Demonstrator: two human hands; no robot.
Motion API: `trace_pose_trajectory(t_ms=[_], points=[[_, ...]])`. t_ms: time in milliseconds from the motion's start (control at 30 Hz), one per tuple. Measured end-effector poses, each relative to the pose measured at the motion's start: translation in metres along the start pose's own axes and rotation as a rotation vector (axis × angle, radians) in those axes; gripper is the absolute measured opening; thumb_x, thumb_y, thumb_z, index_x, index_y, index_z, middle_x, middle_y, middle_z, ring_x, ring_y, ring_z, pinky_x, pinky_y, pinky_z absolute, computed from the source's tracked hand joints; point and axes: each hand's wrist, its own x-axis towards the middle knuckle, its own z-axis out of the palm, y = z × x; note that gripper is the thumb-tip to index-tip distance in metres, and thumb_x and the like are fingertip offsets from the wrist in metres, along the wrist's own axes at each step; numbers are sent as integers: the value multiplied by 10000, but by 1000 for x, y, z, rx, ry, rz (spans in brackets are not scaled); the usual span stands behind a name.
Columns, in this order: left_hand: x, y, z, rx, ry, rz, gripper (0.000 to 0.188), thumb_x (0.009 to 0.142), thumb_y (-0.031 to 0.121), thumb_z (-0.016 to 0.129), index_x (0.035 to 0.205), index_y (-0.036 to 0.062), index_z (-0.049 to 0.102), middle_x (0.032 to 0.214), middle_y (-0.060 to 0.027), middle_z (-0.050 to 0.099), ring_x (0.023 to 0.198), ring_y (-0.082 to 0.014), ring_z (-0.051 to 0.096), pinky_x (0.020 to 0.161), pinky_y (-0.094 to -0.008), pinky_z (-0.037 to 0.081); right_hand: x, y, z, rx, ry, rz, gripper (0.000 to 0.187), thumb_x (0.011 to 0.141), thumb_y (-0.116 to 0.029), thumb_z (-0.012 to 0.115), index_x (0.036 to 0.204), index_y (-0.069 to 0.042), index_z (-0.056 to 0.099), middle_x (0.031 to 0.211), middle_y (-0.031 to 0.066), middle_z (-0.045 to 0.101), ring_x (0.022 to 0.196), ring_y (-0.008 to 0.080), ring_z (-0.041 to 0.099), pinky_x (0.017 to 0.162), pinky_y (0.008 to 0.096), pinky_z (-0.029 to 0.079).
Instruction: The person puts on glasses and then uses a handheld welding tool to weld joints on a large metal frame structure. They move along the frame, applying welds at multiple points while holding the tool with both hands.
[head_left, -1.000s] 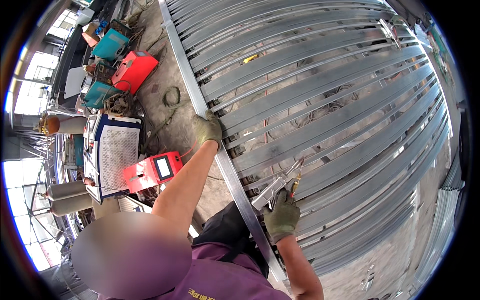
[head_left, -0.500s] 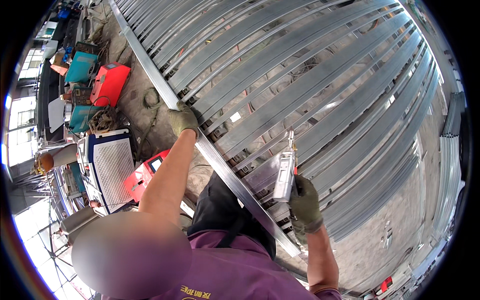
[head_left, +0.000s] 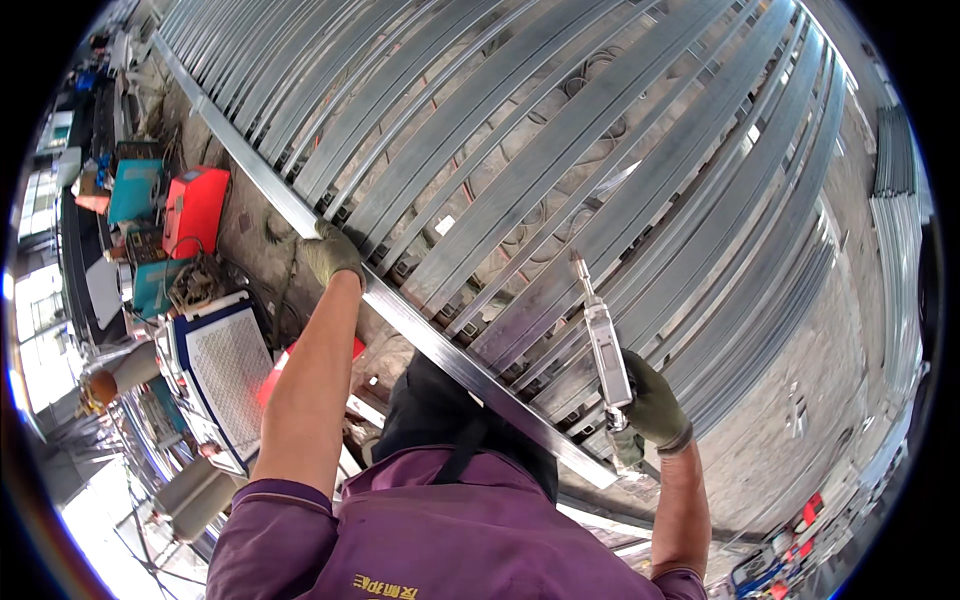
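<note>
Here the right hand (head_left: 655, 403) clasps a welding gun (head_left: 605, 345) pointing up-left; left hand (head_left: 332, 254) clasps the steel rail (head_left: 440, 345).

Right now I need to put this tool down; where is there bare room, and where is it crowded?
Free: the tops of the long steel tubes ahead of the tool in the right hand, and bare ground at their far right end. Crowded: beside the left hand, where the red machine, teal boxes and mesh panel stand.

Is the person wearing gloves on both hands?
Yes, the left hand on the long steel bar and the right hand holding the silver tool both wear green gloves.
</note>
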Motion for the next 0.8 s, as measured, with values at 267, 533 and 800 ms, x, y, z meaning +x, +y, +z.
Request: trace_pose_trajectory(t_ms=[267,533,800], points=[[13,-9,12,78,-15,-28,817,1085,598,469,1537,-81,427,1361,-365,670,1189,-524,702,1044,-540,590,-65,48,14,-305,345,-195,718,853,-61,898,1501,-37,588,1340,182,696,1189,288,708,1055,389,567],[46,-22,19,95,-33,-69,846,1045,604,556,1634,18,396,1392,-327,680,1190,-508,714,1032,-539,602,-152,52,-4,-365,559,-193,631,801,113,782,1403,-21,650,1213,172,698,1126,340,693,1000,401,559],[7,0,3,24,-68,-100,826,1056,604,528,1437,-127,576,1380,-346,679,1231,-475,709,1054,-549,581,-225,42,-78,113,558,-20,495,955,42,753,1426,8,606,1234,83,733,1135,174,703,985,335,591]])
